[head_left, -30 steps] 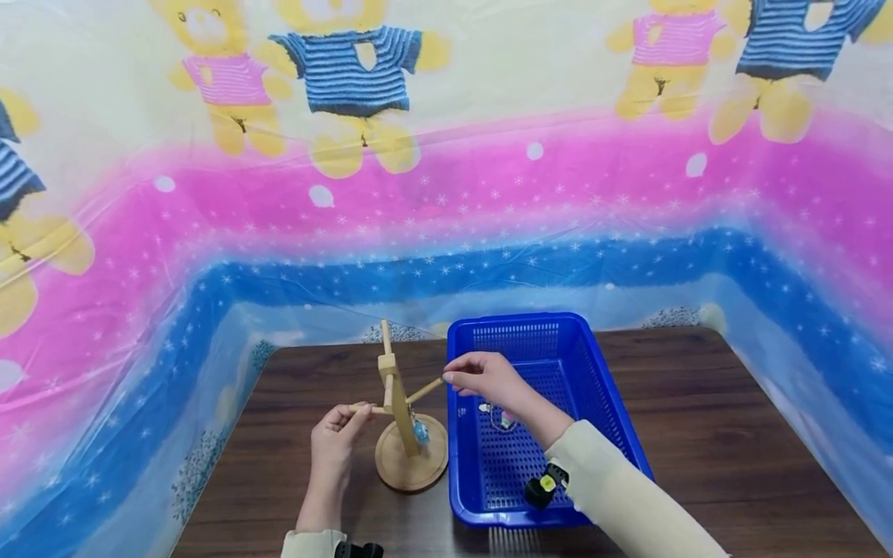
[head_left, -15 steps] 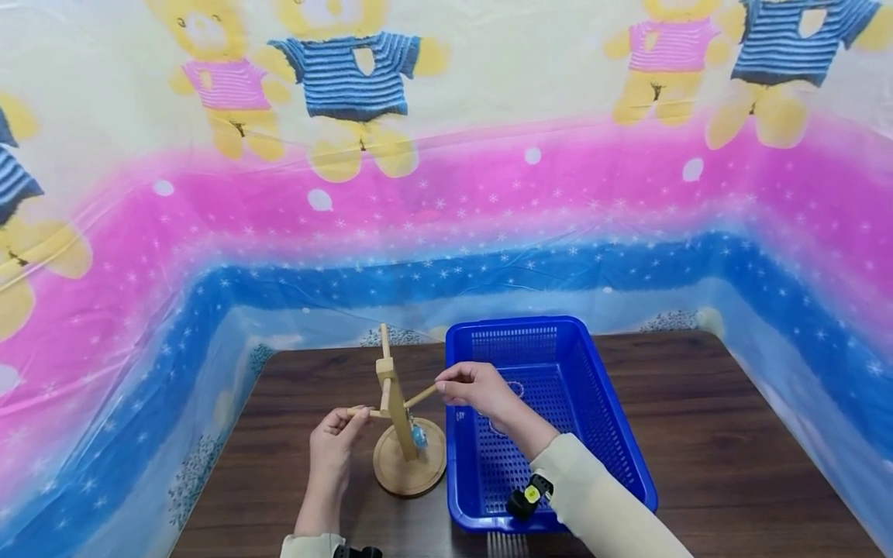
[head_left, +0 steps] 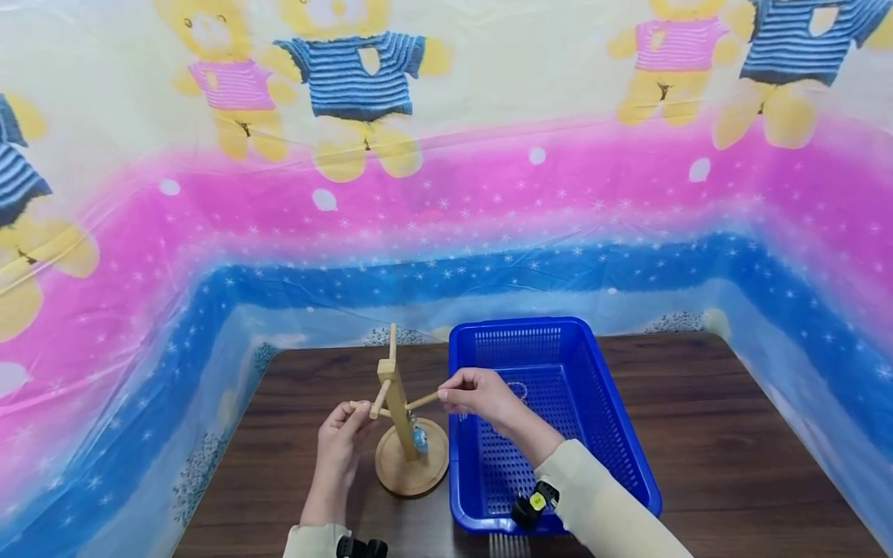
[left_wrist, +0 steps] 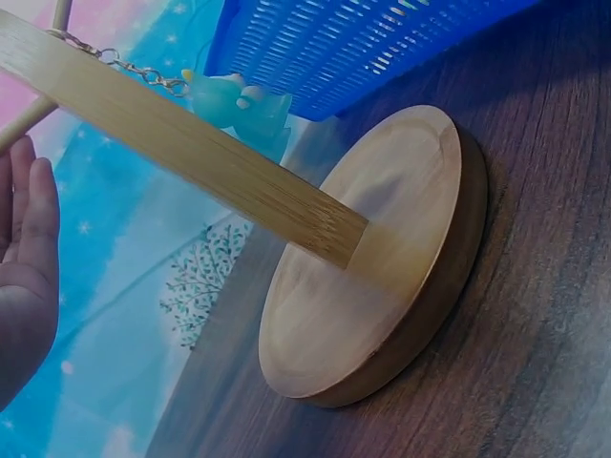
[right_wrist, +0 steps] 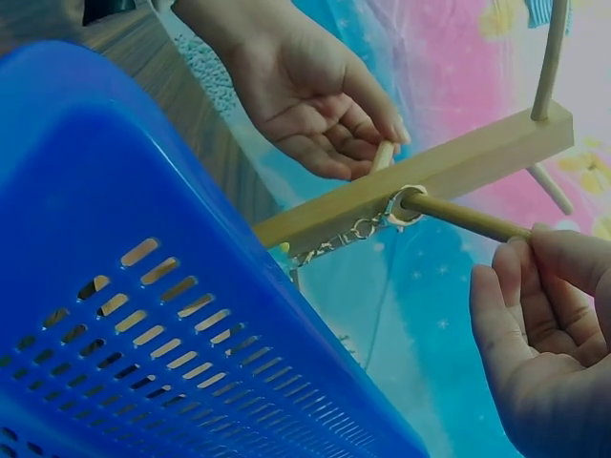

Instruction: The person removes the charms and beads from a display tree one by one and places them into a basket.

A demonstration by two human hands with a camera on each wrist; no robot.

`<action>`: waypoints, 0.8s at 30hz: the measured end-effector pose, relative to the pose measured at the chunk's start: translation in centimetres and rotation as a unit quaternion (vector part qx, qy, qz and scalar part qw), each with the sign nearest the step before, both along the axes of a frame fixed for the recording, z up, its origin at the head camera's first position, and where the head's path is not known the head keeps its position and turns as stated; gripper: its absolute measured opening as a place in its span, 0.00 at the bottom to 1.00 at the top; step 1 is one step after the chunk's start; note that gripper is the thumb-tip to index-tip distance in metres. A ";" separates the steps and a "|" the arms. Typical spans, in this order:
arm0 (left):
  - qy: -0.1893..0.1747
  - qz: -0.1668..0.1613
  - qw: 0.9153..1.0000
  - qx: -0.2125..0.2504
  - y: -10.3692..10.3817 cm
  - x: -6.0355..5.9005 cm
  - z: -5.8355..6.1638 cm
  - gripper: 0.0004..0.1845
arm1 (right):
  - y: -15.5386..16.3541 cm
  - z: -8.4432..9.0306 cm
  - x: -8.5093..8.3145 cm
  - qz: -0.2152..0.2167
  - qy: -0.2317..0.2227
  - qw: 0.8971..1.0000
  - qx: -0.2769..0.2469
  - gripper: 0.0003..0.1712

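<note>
A wooden peg stand (head_left: 398, 418) with a round base (left_wrist: 382, 305) stands on the table, left of a blue basket. My left hand (head_left: 338, 438) pinches the end of its lower left peg. My right hand (head_left: 481, 399) pinches the tip of the lower right peg (right_wrist: 468, 218) between thumb and fingers. Around that peg, close to the post, sits the ring of a keychain (right_wrist: 393, 214). Its chain runs down to a translucent light-blue figure (left_wrist: 234, 107) beside the post. Two upper pegs, one (head_left: 380, 399) pointing toward me and one away, hold nothing.
The blue plastic basket (head_left: 623, 422) with slotted walls stands right of the stand, under my right forearm. A beaded loop (head_left: 518, 390) lies inside, partly hidden by my arm. Dark wooden table (head_left: 711, 434); a printed bear curtain (head_left: 488, 194) hangs behind.
The stand has turned slightly: its near upper peg swung left and its far one right. My right hand has moved a little down and left, still on its peg; my left hand keeps its hold.
</note>
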State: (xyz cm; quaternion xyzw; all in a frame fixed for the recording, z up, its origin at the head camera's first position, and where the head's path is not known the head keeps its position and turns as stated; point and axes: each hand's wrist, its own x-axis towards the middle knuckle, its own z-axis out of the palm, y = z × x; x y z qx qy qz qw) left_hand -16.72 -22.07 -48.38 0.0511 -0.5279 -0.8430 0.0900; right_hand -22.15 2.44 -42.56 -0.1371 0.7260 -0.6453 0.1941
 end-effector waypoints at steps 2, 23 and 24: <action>0.005 -0.005 1.000 0.008 0.0 -0.1 0.0 0.17 | 0.1 -0.1 0.1 0.006 -0.003 1.000 -0.002 0.11; 0.013 -0.039 0.999 0.000 0.2 -1.7 0.0 0.13 | -0.8 -0.2 4.0 -0.043 0.010 0.998 -0.052 0.13; 0.010 -0.037 0.999 -0.001 0.2 -1.7 0.0 0.14 | -0.8 -0.3 4.1 -0.040 0.015 0.997 -0.060 0.13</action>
